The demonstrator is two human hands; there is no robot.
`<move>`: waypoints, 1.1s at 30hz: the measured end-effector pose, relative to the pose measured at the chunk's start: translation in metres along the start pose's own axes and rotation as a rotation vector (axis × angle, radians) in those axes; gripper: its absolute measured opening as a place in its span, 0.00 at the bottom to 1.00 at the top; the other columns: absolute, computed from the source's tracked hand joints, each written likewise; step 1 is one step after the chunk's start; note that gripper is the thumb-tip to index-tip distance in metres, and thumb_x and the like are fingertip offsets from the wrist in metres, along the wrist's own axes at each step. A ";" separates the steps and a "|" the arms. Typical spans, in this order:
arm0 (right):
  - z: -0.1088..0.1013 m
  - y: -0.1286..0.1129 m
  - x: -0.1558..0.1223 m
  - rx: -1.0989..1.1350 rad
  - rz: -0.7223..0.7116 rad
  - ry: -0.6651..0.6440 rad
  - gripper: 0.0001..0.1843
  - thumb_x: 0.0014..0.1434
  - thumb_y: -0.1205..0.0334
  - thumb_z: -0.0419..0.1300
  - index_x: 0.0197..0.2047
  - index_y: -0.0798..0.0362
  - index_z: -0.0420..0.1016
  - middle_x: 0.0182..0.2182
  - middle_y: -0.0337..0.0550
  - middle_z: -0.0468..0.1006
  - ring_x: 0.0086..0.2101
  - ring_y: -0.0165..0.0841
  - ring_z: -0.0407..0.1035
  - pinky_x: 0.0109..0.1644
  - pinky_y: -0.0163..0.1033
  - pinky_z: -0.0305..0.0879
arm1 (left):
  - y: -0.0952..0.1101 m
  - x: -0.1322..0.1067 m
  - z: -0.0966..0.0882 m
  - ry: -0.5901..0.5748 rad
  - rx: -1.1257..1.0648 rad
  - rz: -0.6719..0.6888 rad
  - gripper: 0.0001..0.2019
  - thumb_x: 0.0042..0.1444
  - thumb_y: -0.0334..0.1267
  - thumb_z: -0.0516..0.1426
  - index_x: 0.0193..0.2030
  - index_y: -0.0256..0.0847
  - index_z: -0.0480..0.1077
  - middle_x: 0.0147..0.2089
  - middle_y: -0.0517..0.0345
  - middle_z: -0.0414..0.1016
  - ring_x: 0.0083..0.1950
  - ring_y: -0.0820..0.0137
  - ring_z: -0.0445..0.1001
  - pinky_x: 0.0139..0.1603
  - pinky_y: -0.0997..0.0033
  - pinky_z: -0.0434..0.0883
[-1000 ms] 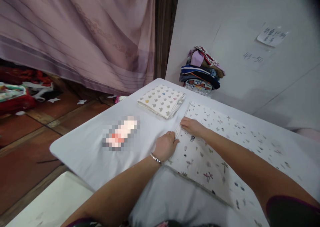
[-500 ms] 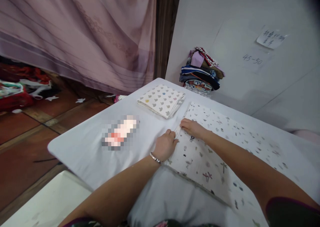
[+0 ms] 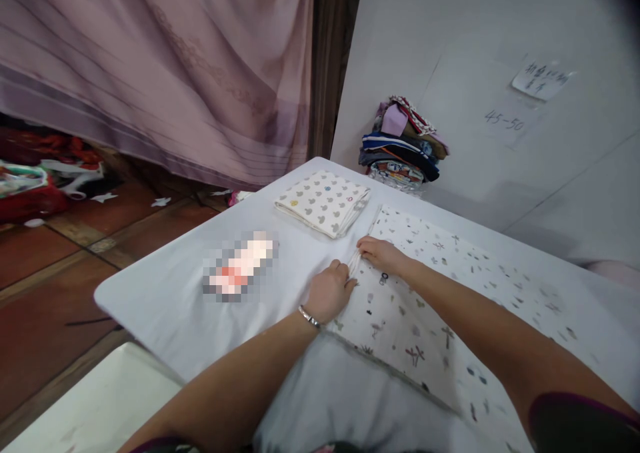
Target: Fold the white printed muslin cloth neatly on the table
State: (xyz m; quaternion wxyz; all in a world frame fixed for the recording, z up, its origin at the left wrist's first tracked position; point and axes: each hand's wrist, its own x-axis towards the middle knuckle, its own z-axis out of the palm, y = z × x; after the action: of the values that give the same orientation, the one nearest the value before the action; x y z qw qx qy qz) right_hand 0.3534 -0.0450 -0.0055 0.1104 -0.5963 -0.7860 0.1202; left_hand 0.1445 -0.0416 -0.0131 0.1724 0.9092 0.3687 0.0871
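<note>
Pinching the left edge of the palm-print cloth (image 3: 400,313) at two points, we apparently align its layers: our left hand (image 3: 327,294) grasps the nearer point, our right hand (image 3: 382,256) the farther. This cloth lies on the desk (image 3: 150,300), partly folded over. The folded grey-motif cloth (image 3: 320,203) sits beyond our hands, probably to leave working room. We count two cloths, one pixelated object (image 3: 243,266) and one clothing stack (image 3: 403,143); its garments overlap too much to count.
</note>
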 end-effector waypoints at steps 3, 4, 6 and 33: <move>0.000 0.000 0.000 0.029 0.010 -0.008 0.07 0.56 0.73 0.52 0.32 0.52 0.67 0.43 0.42 0.71 0.41 0.31 0.66 0.45 0.35 0.60 | -0.001 0.000 0.000 -0.013 0.001 -0.005 0.11 0.61 0.46 0.49 0.38 0.41 0.64 0.44 0.55 0.67 0.40 0.69 0.71 0.34 0.69 0.63; 0.000 -0.001 0.000 0.032 0.010 -0.014 0.07 0.55 0.73 0.52 0.32 0.52 0.67 0.42 0.42 0.71 0.41 0.31 0.66 0.45 0.35 0.60 | -0.001 0.000 0.000 -0.017 0.001 -0.007 0.11 0.61 0.46 0.49 0.39 0.41 0.64 0.44 0.55 0.67 0.41 0.69 0.71 0.35 0.69 0.63; 0.000 0.000 0.000 0.021 0.007 -0.021 0.07 0.55 0.73 0.52 0.32 0.52 0.67 0.41 0.41 0.71 0.41 0.31 0.66 0.44 0.34 0.59 | -0.001 0.000 -0.001 -0.017 0.000 -0.011 0.10 0.61 0.44 0.48 0.39 0.40 0.64 0.44 0.54 0.67 0.41 0.69 0.71 0.35 0.69 0.63; -0.030 0.016 0.020 -0.331 0.029 -0.281 0.14 0.52 0.74 0.51 0.41 0.52 0.69 0.43 0.44 0.69 0.37 0.33 0.67 0.34 0.35 0.59 | 0.001 -0.001 -0.004 -0.033 0.046 -0.029 0.09 0.61 0.41 0.47 0.40 0.39 0.64 0.43 0.51 0.68 0.42 0.65 0.72 0.35 0.67 0.65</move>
State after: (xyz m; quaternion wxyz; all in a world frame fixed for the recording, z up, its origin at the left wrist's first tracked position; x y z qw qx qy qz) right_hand 0.3727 -0.0202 0.0186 -0.1015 -0.5949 -0.7940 0.0730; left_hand 0.1435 -0.0419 -0.0086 0.1587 0.9089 0.3808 0.0612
